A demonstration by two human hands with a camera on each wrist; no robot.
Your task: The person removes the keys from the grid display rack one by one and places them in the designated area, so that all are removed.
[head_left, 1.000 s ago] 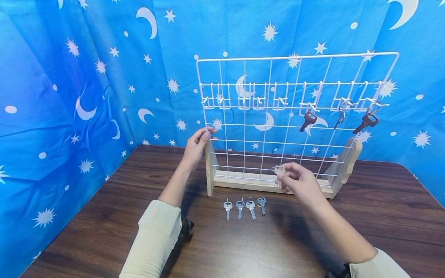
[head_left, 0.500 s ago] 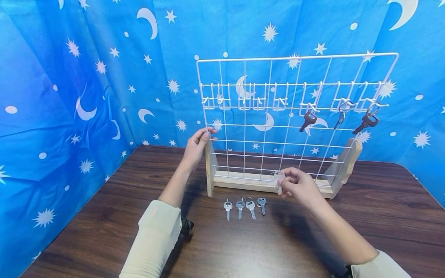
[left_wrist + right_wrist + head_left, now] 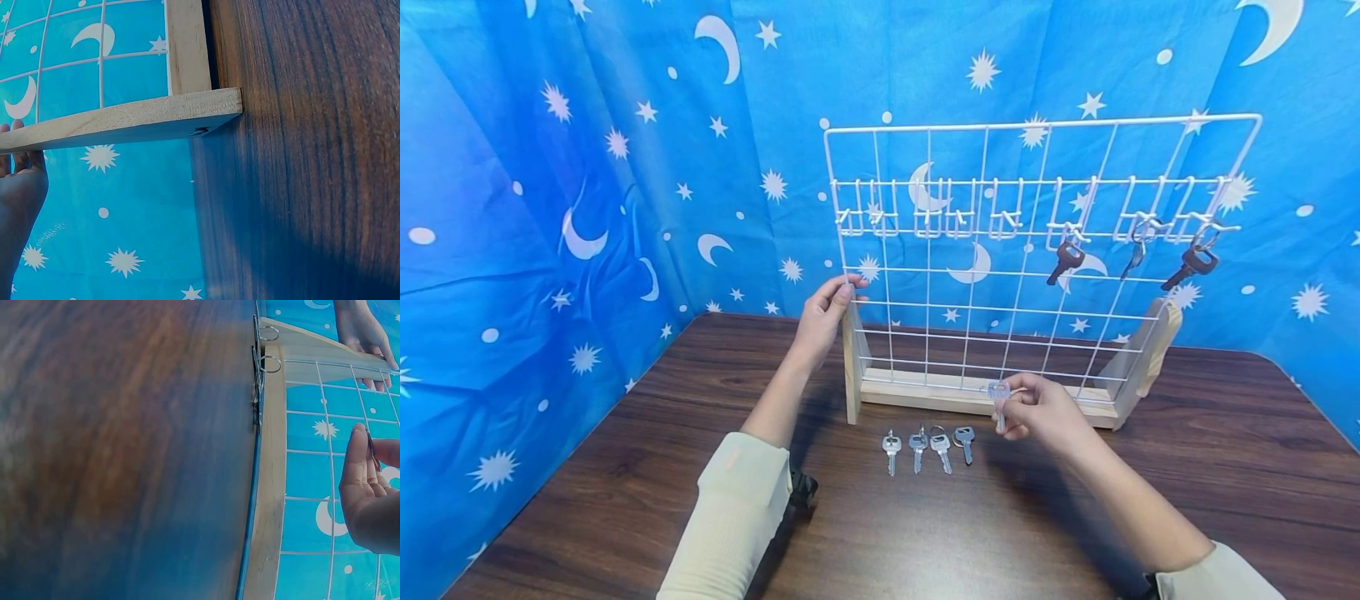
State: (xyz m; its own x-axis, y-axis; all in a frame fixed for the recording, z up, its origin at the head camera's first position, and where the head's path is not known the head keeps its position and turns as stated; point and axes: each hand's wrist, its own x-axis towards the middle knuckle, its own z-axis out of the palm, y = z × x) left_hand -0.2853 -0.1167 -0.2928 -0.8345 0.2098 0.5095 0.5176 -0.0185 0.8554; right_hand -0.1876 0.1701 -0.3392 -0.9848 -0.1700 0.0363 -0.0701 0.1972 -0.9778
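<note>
Right hand has its fingers pinched closed on one key just by the rack, probably low to leave its head free. Left hand is curled round the end post (steadying it, I'd guess); four more keys lie on the counter.

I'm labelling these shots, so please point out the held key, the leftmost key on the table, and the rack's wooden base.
Held key (image 3: 998,391): head view, on its broad end.
Leftmost key (image 3: 892,447): head view, on its broad end.
Wooden base (image 3: 932,400): head view, on its front face.
</note>
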